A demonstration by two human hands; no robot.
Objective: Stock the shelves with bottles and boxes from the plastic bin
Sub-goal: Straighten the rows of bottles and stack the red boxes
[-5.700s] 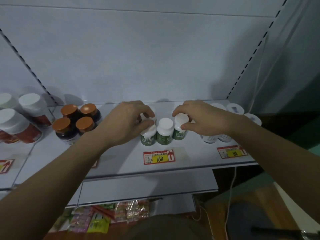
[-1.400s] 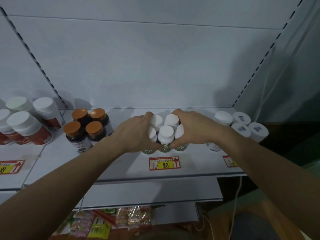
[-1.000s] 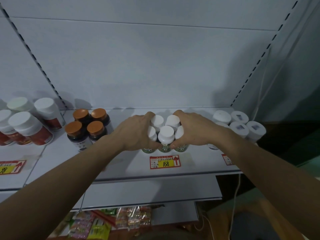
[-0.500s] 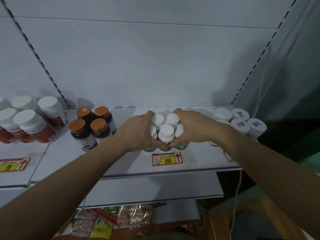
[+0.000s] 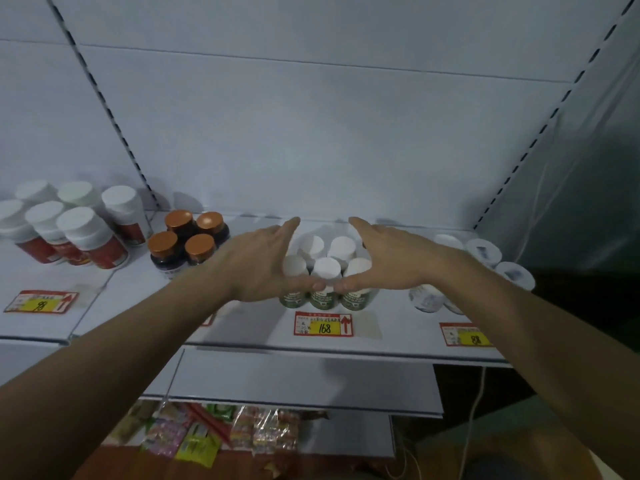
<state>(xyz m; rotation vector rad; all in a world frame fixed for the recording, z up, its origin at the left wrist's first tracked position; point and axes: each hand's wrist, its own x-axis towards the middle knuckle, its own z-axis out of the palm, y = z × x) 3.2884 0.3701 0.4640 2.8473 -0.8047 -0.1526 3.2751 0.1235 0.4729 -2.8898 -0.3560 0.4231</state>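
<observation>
Hands, left [image 5: 258, 266] and right [image 5: 388, 265], flank green bottles [image 5: 325, 282], fingers straight, thumbs seemingly touching them.

You are looking at a dim, bluish, soft picture. The white metal shelf [image 5: 242, 336] catches the brightest light at centre; the lower right of the frame falls nearly black. Your forearms cast soft shadows on it. Uprights bow at the edges, and the yellow price tag [image 5: 323, 323] reads slightly blurred.

Three red-and-yellow price tags lay on the shelf [image 5: 242, 327]: the left tag [image 5: 41, 301] read "98", the middle tag [image 5: 323, 324] "168", the right tag [image 5: 465, 335] "88". Bottle labels were illegible.
</observation>
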